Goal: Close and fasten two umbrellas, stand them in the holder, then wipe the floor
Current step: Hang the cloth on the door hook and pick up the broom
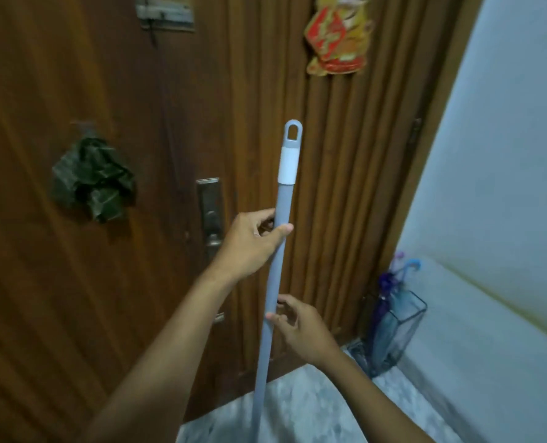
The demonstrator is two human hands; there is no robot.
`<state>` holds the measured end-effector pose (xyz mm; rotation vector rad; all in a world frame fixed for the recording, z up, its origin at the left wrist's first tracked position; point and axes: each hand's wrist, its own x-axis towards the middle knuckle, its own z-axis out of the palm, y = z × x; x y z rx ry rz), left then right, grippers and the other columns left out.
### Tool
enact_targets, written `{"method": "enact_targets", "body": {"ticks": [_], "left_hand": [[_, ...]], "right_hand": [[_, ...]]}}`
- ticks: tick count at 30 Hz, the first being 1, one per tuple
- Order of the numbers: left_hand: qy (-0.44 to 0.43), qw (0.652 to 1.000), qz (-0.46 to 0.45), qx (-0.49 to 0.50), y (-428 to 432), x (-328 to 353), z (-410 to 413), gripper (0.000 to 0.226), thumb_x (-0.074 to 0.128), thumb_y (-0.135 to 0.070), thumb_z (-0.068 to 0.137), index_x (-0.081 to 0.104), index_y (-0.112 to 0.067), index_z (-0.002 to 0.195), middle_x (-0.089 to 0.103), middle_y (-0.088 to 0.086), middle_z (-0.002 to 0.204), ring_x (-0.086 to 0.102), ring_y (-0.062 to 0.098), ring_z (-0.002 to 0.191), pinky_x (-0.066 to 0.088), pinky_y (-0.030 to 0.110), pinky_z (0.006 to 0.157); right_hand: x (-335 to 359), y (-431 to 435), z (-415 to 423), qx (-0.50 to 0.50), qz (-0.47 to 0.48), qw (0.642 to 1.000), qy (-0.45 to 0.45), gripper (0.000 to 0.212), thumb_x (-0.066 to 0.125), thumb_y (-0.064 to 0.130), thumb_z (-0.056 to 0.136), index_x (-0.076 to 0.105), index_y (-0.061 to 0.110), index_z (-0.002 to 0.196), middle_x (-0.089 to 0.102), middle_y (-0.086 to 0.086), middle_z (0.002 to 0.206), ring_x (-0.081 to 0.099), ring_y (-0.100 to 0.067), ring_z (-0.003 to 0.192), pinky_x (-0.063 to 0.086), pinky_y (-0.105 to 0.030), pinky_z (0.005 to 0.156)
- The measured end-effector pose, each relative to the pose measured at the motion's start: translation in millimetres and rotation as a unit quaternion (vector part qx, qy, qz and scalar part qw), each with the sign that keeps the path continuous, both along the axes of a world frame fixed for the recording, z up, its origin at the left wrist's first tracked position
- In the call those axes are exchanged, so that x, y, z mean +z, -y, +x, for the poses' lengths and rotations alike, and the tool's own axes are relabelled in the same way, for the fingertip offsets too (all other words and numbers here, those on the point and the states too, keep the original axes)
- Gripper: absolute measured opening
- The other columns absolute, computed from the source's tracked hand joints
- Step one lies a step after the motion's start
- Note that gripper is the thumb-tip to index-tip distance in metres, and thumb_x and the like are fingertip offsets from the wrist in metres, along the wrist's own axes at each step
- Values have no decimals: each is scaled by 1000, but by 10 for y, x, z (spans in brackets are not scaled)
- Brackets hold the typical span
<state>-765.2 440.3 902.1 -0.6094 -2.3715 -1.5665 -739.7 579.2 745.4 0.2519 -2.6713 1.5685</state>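
A grey mop handle (273,273) with a white collar and a hanging loop at its top stands nearly upright in front of me. My left hand (249,243) grips the pole high up. My right hand (301,327) holds it lower down, fingers curled around it. The mop's head is out of view below the frame. Two closed umbrellas (390,302), one purple and one light blue, stand in a clear holder (408,324) in the corner at the right. A strip of pale marbled floor (313,407) shows at the bottom.
A brown wooden door (105,282) with a metal lock plate (210,215) fills the left and middle. A dark green bag (93,180) hangs on it. A red and gold ornament (336,36) hangs higher up. A white wall (505,187) closes the right side.
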Motion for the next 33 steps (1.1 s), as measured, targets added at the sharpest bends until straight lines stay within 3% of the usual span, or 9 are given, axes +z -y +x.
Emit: {"method": "enact_targets", "body": {"ticks": [2, 7, 11, 15, 20, 23, 29, 31, 33], "left_hand": [[5, 1000, 0, -28, -504, 67, 134, 10, 66, -24, 91, 71, -22, 99, 72, 14, 98, 65, 15, 82, 56, 32, 76], [34, 992, 50, -112, -1734, 70, 403, 16, 70, -22, 88, 65, -29, 102, 68, -11, 91, 67, 13, 94, 58, 38, 87], [71, 979, 38, -188, -2603, -166, 458, 15, 69, -14, 89, 67, -17, 103, 69, 7, 88, 61, 21, 81, 54, 51, 82], [124, 962, 13, -245, -3398, -568, 305, 22, 74, -23, 84, 66, -18, 103, 72, 19, 103, 63, 17, 84, 55, 49, 87], [160, 934, -5, -319, -4359, -1009, -13, 14, 75, -21, 83, 63, -22, 91, 68, -1, 85, 68, 20, 83, 58, 48, 83], [186, 917, -11, -352, -4896, -1178, -172, 13, 77, -21, 82, 64, -18, 84, 68, -3, 77, 70, 20, 81, 59, 47, 80], [221, 882, -30, -414, -5928, -1493, -399, 9, 74, -15, 84, 71, -10, 91, 69, -1, 75, 68, 16, 75, 58, 47, 84], [215, 878, -48, -425, -6235, -1617, -477, 13, 73, -17, 85, 71, -11, 97, 70, -1, 77, 68, 11, 74, 59, 41, 83], [217, 873, -55, -433, -6531, -1719, -547, 20, 71, -15, 86, 70, -9, 105, 69, -2, 80, 66, 2, 70, 59, 25, 77]], "right_hand": [[47, -481, 216, -34, 2, 999, -5, 42, 62, 43, 93, 56, 26, 130, 66, 14, 115, 64, 1, 101, 55, -24, 88], [45, -1656, 698, -129, 27, 991, -22, 40, 60, 42, 94, 58, 27, 131, 69, 13, 111, 65, 0, 99, 56, -25, 86], [-11, -2443, 988, -215, 50, 975, -14, 35, 59, 43, 95, 60, 30, 128, 71, 10, 104, 67, -6, 87, 57, -30, 80], [-140, -3109, 1089, -282, 73, 957, -2, 32, 57, 42, 95, 61, 30, 125, 71, 10, 114, 68, -12, 91, 55, -35, 83], [-337, -3876, 1033, -361, 72, 929, 32, 28, 55, 37, 98, 61, 29, 124, 67, 16, 119, 68, -10, 95, 52, -31, 84], [-472, -4296, 925, -411, 63, 908, 54, 28, 56, 34, 98, 61, 27, 124, 68, 13, 120, 68, -11, 96, 51, -29, 81], [-813, -5071, 662, -500, 33, 862, 78, 26, 55, 34, 99, 60, 25, 123, 69, 9, 117, 69, -12, 95, 52, -30, 76], [-944, -5312, 563, -515, 17, 853, 85, 26, 54, 35, 99, 59, 26, 123, 69, 8, 116, 69, -12, 95, 54, -31, 77], [-1077, -5568, 460, -523, 3, 848, 91, 25, 54, 34, 99, 59, 26, 123, 70, 8, 116, 70, -12, 97, 55, -34, 80]]}}
